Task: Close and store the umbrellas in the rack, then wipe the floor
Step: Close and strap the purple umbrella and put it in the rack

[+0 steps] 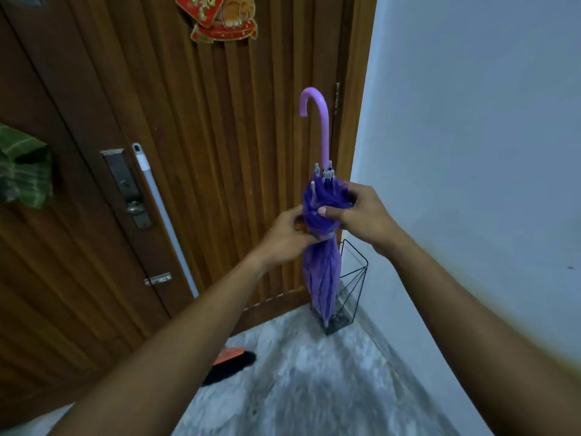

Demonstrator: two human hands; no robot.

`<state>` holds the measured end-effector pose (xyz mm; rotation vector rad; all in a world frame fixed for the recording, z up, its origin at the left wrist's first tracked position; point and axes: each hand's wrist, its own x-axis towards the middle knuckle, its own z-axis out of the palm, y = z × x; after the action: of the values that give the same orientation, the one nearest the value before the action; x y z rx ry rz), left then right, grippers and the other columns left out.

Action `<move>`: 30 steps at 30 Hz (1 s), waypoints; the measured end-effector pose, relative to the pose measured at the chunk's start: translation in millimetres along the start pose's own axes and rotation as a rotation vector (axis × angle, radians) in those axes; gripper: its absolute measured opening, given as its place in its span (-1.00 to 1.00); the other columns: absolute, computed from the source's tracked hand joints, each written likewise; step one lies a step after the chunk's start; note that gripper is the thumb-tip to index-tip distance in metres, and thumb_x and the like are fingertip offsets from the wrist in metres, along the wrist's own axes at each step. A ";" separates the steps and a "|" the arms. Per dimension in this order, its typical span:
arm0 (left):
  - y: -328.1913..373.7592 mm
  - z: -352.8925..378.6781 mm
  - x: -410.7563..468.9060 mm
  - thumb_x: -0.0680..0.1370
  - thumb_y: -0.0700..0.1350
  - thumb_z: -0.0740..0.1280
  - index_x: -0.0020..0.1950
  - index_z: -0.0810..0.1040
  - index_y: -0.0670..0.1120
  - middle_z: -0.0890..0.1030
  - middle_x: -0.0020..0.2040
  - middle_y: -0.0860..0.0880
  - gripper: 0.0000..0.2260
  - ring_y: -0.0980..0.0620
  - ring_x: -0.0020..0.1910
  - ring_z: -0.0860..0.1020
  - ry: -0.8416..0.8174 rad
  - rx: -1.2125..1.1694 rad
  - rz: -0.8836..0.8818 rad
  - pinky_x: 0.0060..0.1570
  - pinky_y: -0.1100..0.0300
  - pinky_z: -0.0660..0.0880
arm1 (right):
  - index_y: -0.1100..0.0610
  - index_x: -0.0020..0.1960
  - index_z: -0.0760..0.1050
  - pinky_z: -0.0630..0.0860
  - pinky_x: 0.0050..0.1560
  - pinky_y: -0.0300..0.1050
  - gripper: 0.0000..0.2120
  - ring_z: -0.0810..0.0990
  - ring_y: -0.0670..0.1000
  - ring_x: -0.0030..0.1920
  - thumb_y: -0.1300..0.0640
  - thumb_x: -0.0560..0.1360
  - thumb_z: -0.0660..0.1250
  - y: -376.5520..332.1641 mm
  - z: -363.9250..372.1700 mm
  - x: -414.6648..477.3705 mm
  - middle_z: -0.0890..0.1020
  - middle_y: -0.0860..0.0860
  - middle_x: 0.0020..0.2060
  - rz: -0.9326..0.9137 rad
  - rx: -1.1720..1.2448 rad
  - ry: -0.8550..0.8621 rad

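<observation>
Purple umbrella (322,272) upright, handle (324,130) up, left hand (283,237) and right hand (361,215) gripping canopy

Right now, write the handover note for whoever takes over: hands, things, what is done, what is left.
Left hand: grips the gathered canopy of the purple umbrella.
Right hand: grips the same canopy from the other side.
Umbrella: folded and upright, hooked handle up, tip down at the base of the black wire rack in the corner.
Done: this umbrella is closed. Whether its strap is fastened cannot be seen.
Left: let it go into the rack, then wipe the floor. A white pole leans on the door. An orange and black item on the floor cannot be identified.
</observation>
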<state>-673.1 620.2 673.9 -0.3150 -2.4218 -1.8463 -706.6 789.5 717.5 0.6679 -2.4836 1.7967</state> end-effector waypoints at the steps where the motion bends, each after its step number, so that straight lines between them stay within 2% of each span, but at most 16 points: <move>1: -6.7 -0.3 19.1 0.49 -0.21 0.51 0.32 0.56 -0.07 0.64 0.22 0.01 -0.59 0.15 0.21 0.59 0.000 -0.011 0.005 0.12 0.30 0.54 | 0.06 0.25 0.56 0.63 0.17 0.03 -0.60 0.66 -0.02 0.10 0.26 0.45 0.52 6.6 -4.6 17.0 0.68 -0.04 0.05 -0.012 -0.012 -0.017; 4: -29.7 -1.2 75.8 0.48 -0.26 0.50 0.30 0.57 -0.13 0.65 0.20 -0.03 -0.60 0.12 0.19 0.62 0.018 -0.057 0.014 0.10 0.29 0.55 | 0.08 0.25 0.57 0.63 0.09 -0.11 -0.61 0.67 -0.09 0.04 0.27 0.45 0.51 29.6 -14.7 66.8 0.68 -0.09 0.01 -0.046 -0.053 -0.010; 8: -69.5 -1.9 167.7 0.47 -0.29 0.50 0.22 0.59 -0.14 0.68 0.10 0.00 -0.67 0.16 0.09 0.65 0.027 -0.071 0.044 0.07 0.27 0.55 | 0.11 0.27 0.58 0.59 0.00 -0.24 -0.61 0.67 -0.09 0.05 0.26 0.46 0.51 71.8 -28.0 145.6 0.69 -0.04 0.03 -0.046 -0.109 0.036; 11: -99.8 -2.2 236.9 0.46 -0.30 0.51 0.21 0.59 -0.13 0.68 0.08 0.01 -0.66 0.15 0.08 0.65 0.001 -0.076 0.061 0.08 0.21 0.55 | 0.13 0.26 0.60 0.60 0.01 -0.20 -0.62 0.66 -0.02 0.06 0.26 0.45 0.52 104.9 -38.1 204.8 0.69 0.01 0.04 -0.009 -0.164 0.089; 13: -121.2 -0.5 279.4 0.48 -0.32 0.49 0.21 0.58 -0.10 0.68 0.07 0.01 -0.66 0.17 0.05 0.65 -0.023 -0.072 0.057 0.05 0.22 0.54 | 0.13 0.22 0.61 0.63 0.05 -0.09 -0.63 0.66 0.04 0.06 0.27 0.43 0.53 131.1 -43.3 239.3 0.69 0.03 0.04 0.043 -0.206 0.121; 16: -149.8 2.0 334.0 0.55 -0.30 0.41 0.25 0.54 -0.17 0.66 0.07 -0.04 -0.72 0.18 -0.01 0.64 -0.154 -0.022 0.018 -0.02 0.31 0.55 | 0.13 0.17 0.64 0.61 0.09 0.06 -0.64 0.65 0.10 0.06 0.25 0.38 0.54 174.7 -52.2 283.3 0.69 0.06 0.04 0.138 -0.273 0.170; 18: -170.2 7.7 365.4 0.61 -0.25 0.36 0.26 0.52 -0.22 0.64 0.10 -0.16 -0.77 0.03 0.05 0.63 -0.297 0.082 0.003 0.03 0.23 0.55 | 0.13 0.14 0.65 0.57 0.07 0.04 -0.66 0.63 0.12 0.05 0.24 0.37 0.54 206.4 -60.3 306.0 0.69 0.08 0.02 0.240 -0.370 0.163; 20: -193.5 15.0 392.4 0.62 -0.16 0.35 0.28 0.51 -0.18 0.63 0.10 -0.12 -0.76 -0.03 0.10 0.61 -0.420 0.194 -0.059 0.02 0.28 0.52 | 0.13 0.10 0.67 0.58 0.07 0.07 -0.68 0.62 0.16 0.02 0.23 0.35 0.55 241.8 -67.2 322.3 0.69 0.10 -0.01 0.334 -0.442 0.133; 23: -238.8 31.7 427.9 0.61 -0.16 0.37 -0.01 0.55 -0.05 0.58 -0.17 0.10 -0.96 0.15 -0.12 0.60 -0.416 0.258 -0.116 -0.15 0.38 0.44 | 0.19 0.02 0.67 0.59 0.04 0.16 -0.73 0.65 0.21 -0.05 0.25 0.34 0.55 303.7 -71.4 345.5 0.70 0.14 -0.09 0.387 -0.471 0.110; 24: -256.0 36.0 433.8 0.60 -0.18 0.38 -0.13 0.54 -0.02 0.56 -0.25 0.13 -0.87 0.18 -0.22 0.56 -0.391 0.281 -0.140 -0.17 0.32 0.42 | 0.19 0.04 0.67 0.60 0.02 0.13 -0.72 0.66 0.20 -0.07 0.27 0.33 0.55 319.9 -68.9 349.0 0.69 0.11 -0.11 0.409 -0.452 0.118; 26: -298.3 52.6 449.0 0.58 -0.23 0.39 -0.22 0.54 0.02 0.57 -0.32 0.08 -0.78 0.09 -0.30 0.55 -0.303 0.255 -0.237 -0.18 0.16 0.44 | 0.17 0.09 0.68 0.56 -0.08 -0.02 -0.66 0.67 0.12 -0.11 0.31 0.32 0.53 368.8 -65.4 365.7 0.65 0.03 -0.16 0.469 -0.393 0.098; 28: -340.5 70.2 458.8 0.57 -0.30 0.38 -0.12 0.63 -0.09 0.64 -0.22 -0.05 -0.86 -0.01 -0.22 0.58 -0.209 0.226 -0.354 -0.14 0.09 0.48 | 0.15 0.12 0.68 0.51 -0.16 -0.11 -0.62 0.67 0.06 -0.13 0.34 0.32 0.52 418.6 -61.0 377.6 0.64 0.01 -0.18 0.510 -0.370 0.031; 29: -360.0 79.9 462.3 0.58 -0.31 0.36 0.01 0.66 -0.17 0.67 -0.10 -0.12 -0.89 -0.01 -0.14 0.59 -0.190 0.201 -0.405 -0.05 0.09 0.52 | 0.16 0.14 0.67 0.52 -0.16 -0.09 -0.60 0.69 0.08 -0.11 0.35 0.32 0.51 446.6 -58.4 381.4 0.66 0.04 -0.16 0.529 -0.355 -0.001; 30: -379.6 88.2 464.5 0.60 -0.31 0.32 0.14 0.64 -0.24 0.66 0.02 -0.17 -0.84 -0.01 -0.03 0.60 -0.184 0.178 -0.452 0.08 0.11 0.53 | 0.17 0.18 0.66 0.52 -0.12 -0.08 -0.59 0.69 0.11 -0.07 0.35 0.34 0.51 473.0 -56.2 384.3 0.68 0.08 -0.12 0.553 -0.341 -0.033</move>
<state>-1201.0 662.2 378.5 0.0908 -2.9562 -1.7965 -1230.2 831.8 403.5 -0.0152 -3.1035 1.3984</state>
